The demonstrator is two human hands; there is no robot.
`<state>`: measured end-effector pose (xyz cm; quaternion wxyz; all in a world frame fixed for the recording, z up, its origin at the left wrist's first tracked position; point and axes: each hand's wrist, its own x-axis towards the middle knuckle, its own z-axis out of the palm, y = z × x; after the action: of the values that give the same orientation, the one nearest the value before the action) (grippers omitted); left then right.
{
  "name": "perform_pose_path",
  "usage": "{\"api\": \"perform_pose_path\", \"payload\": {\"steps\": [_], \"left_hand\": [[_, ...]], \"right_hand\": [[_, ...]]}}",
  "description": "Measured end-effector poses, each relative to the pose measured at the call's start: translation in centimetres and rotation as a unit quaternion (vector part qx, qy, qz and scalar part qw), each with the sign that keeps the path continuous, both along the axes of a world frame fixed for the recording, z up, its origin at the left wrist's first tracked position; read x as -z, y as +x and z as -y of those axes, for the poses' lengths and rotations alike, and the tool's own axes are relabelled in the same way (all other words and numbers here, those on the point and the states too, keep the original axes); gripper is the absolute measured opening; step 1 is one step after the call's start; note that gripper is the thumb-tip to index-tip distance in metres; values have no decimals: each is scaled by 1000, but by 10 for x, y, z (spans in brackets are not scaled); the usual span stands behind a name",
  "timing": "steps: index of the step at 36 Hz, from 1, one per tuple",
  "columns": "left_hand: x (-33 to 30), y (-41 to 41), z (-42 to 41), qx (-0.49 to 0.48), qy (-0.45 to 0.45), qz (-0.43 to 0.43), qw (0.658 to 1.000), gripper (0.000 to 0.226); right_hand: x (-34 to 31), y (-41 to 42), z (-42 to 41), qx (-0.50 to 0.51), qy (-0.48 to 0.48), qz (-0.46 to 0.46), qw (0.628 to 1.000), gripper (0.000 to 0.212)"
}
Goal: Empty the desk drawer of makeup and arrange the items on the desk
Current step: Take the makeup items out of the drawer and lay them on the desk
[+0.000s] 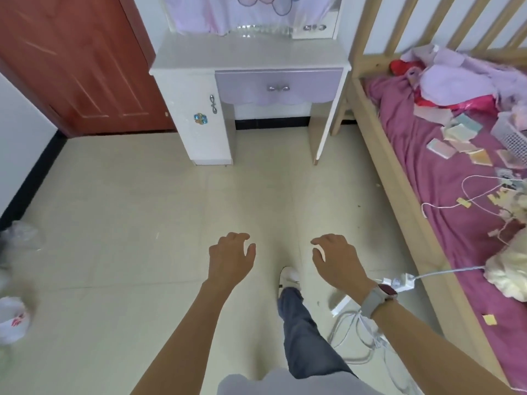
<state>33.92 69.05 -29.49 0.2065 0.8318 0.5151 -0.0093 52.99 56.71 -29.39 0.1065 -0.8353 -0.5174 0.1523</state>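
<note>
From the head camera, nothing is started yet: the lilac drawer [279, 86] sits closed in the white desk [251, 57] across the floor, desktop bare of makeup. The left hand [231, 256] and right hand [336, 259] hang forward, fingers loosely curled, holding nothing, well apart from the drawer.

Counting one desk [248, 57], one drawer [278, 85] showing two knobs, one door [77, 64], two hands, one watch [379, 297], two plastic bags on the floor.
</note>
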Motion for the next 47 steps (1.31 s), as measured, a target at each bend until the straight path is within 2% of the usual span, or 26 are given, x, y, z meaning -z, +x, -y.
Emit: {"api": "perform_pose_path", "payload": {"steps": [9, 15, 27, 33, 37, 41, 47], "left_hand": [[0, 132, -175, -15, -9, -21, 1000, 37], [-11, 189, -273, -44, 3, 12, 999, 35], [35, 289, -505, -57, -22, 7, 998, 36], [50, 350, -608, -14, -6, 2, 1000, 38], [68, 388, -655, 17, 20, 22, 999, 38], [90, 419, -681, 44, 54, 49, 996, 48], [128, 435, -681, 22, 97, 83, 992, 44]], "right_hand": [[3, 132, -178, 3, -9, -23, 1000, 33], [-6, 195, -295, -16, -12, -40, 999, 33], [35, 297, -522, -18, -18, -56, 998, 34], [53, 343, -626, 2, -13, -77, 997, 37], [78, 372, -679, -16, 1, -50, 999, 37], [112, 392, -711, -39, 0, -8, 999, 37], [160, 396, -727, -123, -11, 42, 991, 53]]}}
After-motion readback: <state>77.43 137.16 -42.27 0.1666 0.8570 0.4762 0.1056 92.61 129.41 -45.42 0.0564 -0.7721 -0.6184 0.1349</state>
